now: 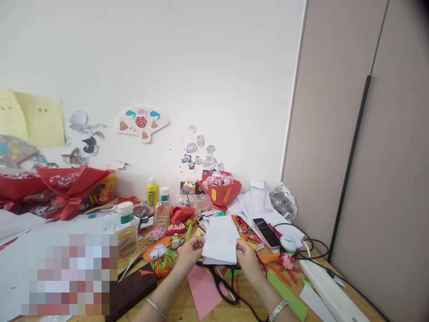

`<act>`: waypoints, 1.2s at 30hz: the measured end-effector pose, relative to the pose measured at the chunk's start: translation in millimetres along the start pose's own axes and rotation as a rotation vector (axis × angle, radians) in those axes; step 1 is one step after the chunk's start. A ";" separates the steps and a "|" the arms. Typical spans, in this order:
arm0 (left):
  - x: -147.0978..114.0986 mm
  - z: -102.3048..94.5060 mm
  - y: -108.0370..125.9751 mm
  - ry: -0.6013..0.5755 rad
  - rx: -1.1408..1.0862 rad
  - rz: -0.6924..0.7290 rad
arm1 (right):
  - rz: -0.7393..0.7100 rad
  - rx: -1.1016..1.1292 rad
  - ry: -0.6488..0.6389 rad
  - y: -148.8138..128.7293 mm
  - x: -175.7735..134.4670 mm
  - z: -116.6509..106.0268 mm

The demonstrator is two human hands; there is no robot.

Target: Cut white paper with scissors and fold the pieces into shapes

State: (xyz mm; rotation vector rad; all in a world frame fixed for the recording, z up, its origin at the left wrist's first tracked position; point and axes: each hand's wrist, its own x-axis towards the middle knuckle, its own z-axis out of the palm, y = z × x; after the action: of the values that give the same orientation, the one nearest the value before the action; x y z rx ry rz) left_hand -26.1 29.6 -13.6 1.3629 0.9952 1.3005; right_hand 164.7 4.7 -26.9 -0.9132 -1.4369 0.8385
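Pinching the white paper (219, 243) by its sides, left hand (191, 251) and right hand (246, 256) hold it over the table (181, 309) and pink sheet (203, 295) — probably light, easily creased, best taken by the edges — though finger contact is hard to see.

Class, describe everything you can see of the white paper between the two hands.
The white paper is plain, with no visible writing, and looks thin and smooth. A line, apparently a fold, crosses its lower half, and another white edge shows beneath the bottom, suggesting layers. The left hand and right hand pinch its opposite side edges over the cluttered table. Whether its underside touches anything there is unclear.
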 end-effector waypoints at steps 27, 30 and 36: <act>-2.2 1.5 -1.7 -0.048 0.092 0.039 | 0.112 0.088 0.002 9.2 5.2 -5.6; -4.1 1.7 1.5 -0.029 0.157 0.056 | 0.126 0.132 -0.041 6.2 4.7 -6.2; -6.7 1.1 6.0 -0.026 0.217 0.066 | 0.116 0.082 -0.066 3.4 2.1 -7.5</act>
State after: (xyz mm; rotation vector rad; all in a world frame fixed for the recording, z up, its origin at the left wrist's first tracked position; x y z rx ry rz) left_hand -26.0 21.8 -9.1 1.5849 1.1070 1.2469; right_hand 172.4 8.0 -28.6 -0.9207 -1.4059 1.0155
